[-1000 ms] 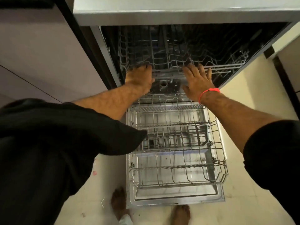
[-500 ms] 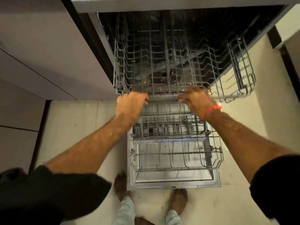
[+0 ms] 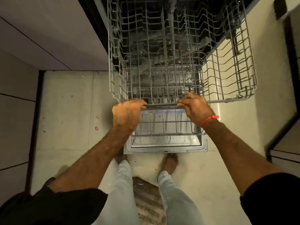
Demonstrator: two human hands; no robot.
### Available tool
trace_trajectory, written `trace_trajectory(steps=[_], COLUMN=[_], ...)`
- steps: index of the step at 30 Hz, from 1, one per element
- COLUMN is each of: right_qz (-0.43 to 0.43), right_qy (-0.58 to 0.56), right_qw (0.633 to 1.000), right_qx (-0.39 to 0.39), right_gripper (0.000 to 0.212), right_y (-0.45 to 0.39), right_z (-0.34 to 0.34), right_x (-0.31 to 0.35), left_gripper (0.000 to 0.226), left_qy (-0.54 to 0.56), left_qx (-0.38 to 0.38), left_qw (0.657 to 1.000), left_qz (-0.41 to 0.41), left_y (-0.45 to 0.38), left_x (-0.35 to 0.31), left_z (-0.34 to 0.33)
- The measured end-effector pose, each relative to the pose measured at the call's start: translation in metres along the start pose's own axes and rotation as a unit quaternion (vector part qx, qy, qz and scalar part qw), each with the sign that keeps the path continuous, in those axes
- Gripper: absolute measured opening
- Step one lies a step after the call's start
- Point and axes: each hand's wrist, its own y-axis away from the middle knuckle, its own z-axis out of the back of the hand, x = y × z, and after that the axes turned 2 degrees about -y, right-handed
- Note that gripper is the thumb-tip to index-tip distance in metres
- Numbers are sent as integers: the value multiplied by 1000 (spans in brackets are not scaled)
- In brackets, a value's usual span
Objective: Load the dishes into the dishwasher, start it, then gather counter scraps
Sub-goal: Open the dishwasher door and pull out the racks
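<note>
The dishwasher stands open with its door folded down flat over the floor. Its grey wire upper rack is pulled far out toward me and holds no dishes. My left hand and my right hand, which wears a red thread at the wrist, both grip the rack's front bar. Under it the lower rack sits on the door, also without dishes. No dishes are in view.
Pale cabinet fronts run along the left. A dark-framed cabinet stands at the right. My bare feet are at the door's front edge on the tiled floor, with a patterned mat between my legs.
Both hands closed on the upper rack's front bar and drew the rack out of the tub toward me. It now covers most of the lower rack. My view tilted further down.
</note>
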Motion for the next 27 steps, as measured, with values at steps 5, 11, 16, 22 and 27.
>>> trace_trajectory(steps=[5, 11, 16, 22, 27], right_qz=[23, 35, 37, 13, -33], right_qy=[17, 4, -10, -22, 25], right_qw=[1000, 997, 997, 1000, 996], right_qx=[-1, -65, -71, -9, 73], right_gripper=[27, 32, 22, 21, 36], right_y=[48, 87, 84, 80, 90], right_z=[-26, -55, -58, -51, -15], right_x=[-1, 7, 15, 15, 41], left_gripper=[25, 14, 17, 14, 32], left_qy=[2, 5, 20, 37, 61], left_qx=[-49, -44, -11, 59, 130], left_qw=[998, 998, 999, 998, 989], left_qz=[-42, -53, -45, 6, -21], left_y=[51, 93, 92, 89, 82], left_x=[0, 0, 10, 0, -4], left_z=[-11, -11, -17, -22, 17])
